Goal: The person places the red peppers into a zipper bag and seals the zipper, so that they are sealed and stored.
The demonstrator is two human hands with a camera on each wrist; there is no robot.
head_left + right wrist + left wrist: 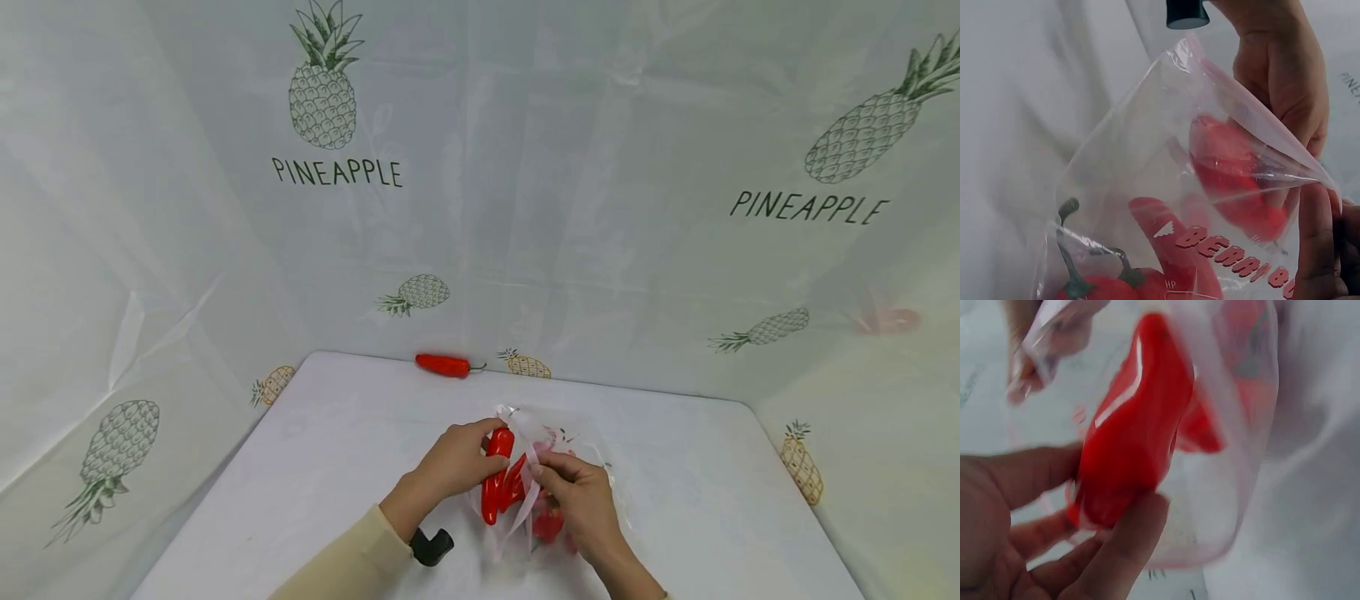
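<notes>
My left hand [459, 457] grips a glossy red chili pepper [1129, 425] between thumb and fingers at the mouth of a clear plastic bag [1116, 150]. Pink edging runs along the bag's opening, and red lettering is printed on its side. In the right wrist view the held pepper shows through the film. My right hand [581, 492] pinches the edge of the bag's mouth, which stands apart. Lower in the bag lie several red peppers [1160, 234], some with green stems [1079, 287]; film and print partly cover them.
Another red chili pepper [444, 365] with a green stem lies at the far edge of the white table [337, 433]. A pale cloth [540, 250] printed with pineapples hangs behind and beside the table. A black device [431, 547] sits at my left wrist.
</notes>
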